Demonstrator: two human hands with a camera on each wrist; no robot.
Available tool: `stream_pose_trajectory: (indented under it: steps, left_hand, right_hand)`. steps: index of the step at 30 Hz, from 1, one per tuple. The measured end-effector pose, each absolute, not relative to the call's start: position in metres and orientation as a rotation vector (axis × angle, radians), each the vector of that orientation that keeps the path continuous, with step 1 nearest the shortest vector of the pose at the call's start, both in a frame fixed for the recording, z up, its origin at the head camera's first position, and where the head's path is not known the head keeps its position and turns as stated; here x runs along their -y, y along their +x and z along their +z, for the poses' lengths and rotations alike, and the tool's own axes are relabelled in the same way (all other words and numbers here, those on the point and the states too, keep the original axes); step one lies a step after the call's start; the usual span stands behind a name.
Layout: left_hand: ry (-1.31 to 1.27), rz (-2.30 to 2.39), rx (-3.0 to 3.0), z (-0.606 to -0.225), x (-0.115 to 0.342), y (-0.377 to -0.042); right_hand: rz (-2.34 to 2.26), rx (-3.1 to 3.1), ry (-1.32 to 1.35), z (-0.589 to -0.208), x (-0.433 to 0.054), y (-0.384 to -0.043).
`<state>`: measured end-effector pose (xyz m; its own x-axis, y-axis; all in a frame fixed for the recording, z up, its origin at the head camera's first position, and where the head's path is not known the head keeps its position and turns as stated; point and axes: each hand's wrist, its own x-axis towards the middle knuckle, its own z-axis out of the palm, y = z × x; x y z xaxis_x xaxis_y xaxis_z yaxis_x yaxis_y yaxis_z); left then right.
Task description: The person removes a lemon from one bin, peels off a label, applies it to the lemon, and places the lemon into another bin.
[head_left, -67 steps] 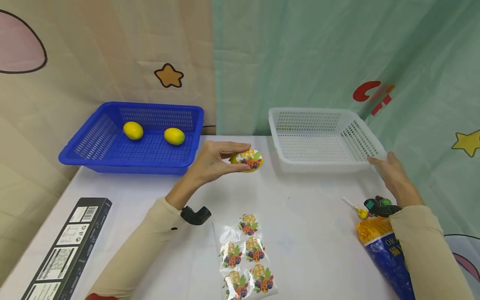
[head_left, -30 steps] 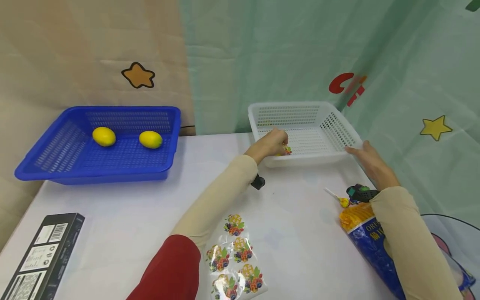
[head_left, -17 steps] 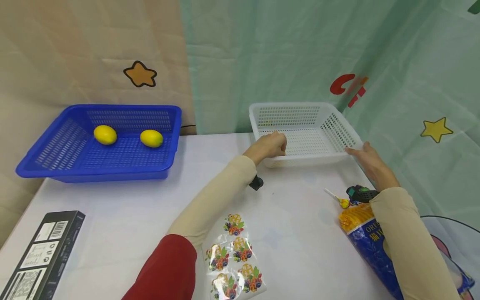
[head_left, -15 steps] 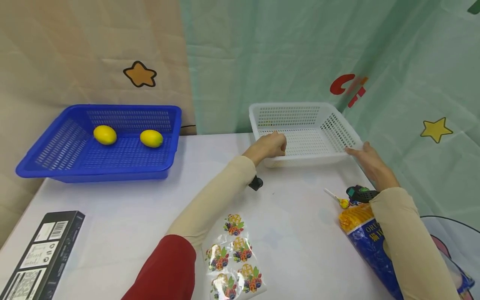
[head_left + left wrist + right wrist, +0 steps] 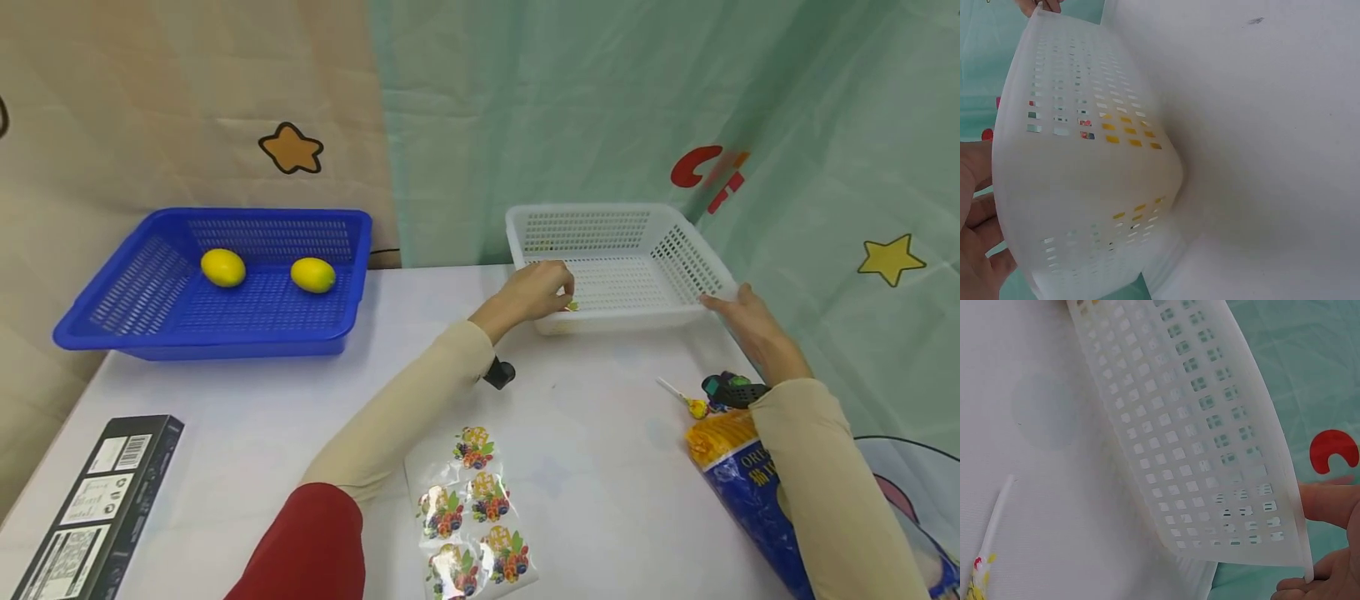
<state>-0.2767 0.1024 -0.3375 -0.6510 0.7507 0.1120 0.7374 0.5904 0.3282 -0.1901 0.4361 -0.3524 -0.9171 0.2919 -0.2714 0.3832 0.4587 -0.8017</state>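
Note:
My left hand (image 5: 534,292) is over the front left corner of the white basket (image 5: 637,318), fingers loosely bent inside the rim and holding nothing. Below them, a small part of a lemon with a fruit sticker (image 5: 572,307) shows; my hand and the basket wall hide most of it. In the left wrist view, the yellow of the lemon (image 5: 1130,130) shows through the holes low in the wall, apart from the fingers (image 5: 985,212). At the front right corner, my right hand (image 5: 756,327) grips the basket rim between thumb and fingers.
A blue basket (image 5: 247,347) with two lemons (image 5: 312,275) stands left. A sticker sheet (image 5: 468,517) lies in front. A long dark box (image 5: 101,500) is at the left edge; a lollipop (image 5: 696,408) and a blue and yellow bag (image 5: 750,492) lie near my right arm.
My left hand has carried the stickered lemon from mid-table into the white basket and let go, then drawn back slightly. My right hand keeps its grip on the rim.

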Motion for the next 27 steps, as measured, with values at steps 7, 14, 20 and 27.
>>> stream_pose_trajectory:
  steps: [7, 14, 20, 27]
  left_hand:
    - [1.315, 0.691, -2.752, -0.334, -0.076, -0.262]
    - [1.365, 0.743, -2.740, -0.323, -0.048, -0.254]
    - [1.334, 0.779, -2.732, -0.322, -0.010, -0.250]
    - [1.244, 0.793, -2.754, -0.322, 0.042, -0.249]
  right_hand:
    - [-1.422, -2.640, 0.587, -0.348, -0.429, -0.186]
    - [-1.446, -2.671, 0.550, -0.354, -0.437, -0.185]
    - [-1.424, -2.678, 0.636, -0.368, -0.450, -0.192]
    - [-1.472, -2.686, 0.571, -0.357, -0.435, -0.185]
